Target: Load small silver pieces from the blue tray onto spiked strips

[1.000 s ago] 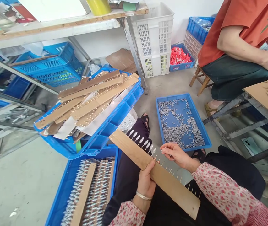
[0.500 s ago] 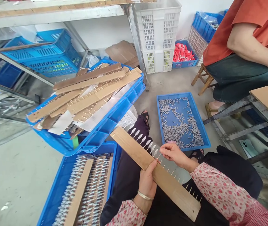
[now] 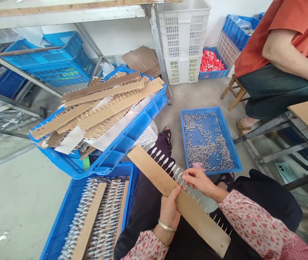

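A long cardboard strip [image 3: 191,211] with a row of thin pins along its far edge lies across my lap. My left hand [image 3: 170,209] grips the strip near its middle, fingers wrapped over the edge. My right hand [image 3: 198,180] is pinched at the pins beside the last of several small silvery pieces [image 3: 164,160] stuck on the strip's upper end. What the fingertips hold is too small to make out. The lower pins stand bare.
A blue tray [image 3: 239,159] of loose silvery pieces lies on the floor ahead. A blue crate [image 3: 132,139] piled with empty pin strips sits at left, another blue crate [image 3: 61,224] with filled strips below it. A person in an orange shirt [image 3: 278,32] sits at right by a metal table [image 3: 302,133].
The view dropped a little and shifted. My right hand edged slightly down along the pin row; my left hand kept its grip on the strip.
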`<state>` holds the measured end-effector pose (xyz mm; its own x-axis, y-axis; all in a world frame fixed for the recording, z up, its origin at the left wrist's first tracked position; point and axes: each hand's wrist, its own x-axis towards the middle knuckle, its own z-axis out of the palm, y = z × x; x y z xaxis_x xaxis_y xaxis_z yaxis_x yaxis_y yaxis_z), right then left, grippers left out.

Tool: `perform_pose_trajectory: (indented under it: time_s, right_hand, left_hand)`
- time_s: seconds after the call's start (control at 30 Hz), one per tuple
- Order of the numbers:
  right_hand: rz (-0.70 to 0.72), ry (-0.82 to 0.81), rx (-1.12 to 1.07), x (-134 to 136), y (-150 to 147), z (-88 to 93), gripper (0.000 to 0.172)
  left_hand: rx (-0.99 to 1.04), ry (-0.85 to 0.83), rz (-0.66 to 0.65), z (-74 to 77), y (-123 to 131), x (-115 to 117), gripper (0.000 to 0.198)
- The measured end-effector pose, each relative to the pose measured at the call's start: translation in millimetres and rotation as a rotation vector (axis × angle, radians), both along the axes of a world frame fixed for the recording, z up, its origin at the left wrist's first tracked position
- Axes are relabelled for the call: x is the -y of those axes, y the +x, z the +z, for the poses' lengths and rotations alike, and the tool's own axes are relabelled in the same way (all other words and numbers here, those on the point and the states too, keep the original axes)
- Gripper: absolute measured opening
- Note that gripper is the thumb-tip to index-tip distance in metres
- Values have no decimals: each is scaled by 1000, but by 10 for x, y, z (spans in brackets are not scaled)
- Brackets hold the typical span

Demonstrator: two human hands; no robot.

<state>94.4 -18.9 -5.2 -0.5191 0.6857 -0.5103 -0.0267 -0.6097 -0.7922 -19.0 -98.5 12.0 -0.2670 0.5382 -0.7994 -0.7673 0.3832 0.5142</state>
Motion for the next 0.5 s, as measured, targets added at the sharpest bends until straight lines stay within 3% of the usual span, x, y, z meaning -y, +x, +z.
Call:
perform_pose_trajectory:
  time_s: [0.13, 0.5]
  right_hand:
    - [-25, -55, -32, 21, 14, -1, 35]
    - [-83, -14, -50, 164, -35, -15, 34]
  left_hand:
    - [-8, -4, -6, 3, -1, 4, 22]
    - [-37, 16, -46, -8, -18, 21, 18]
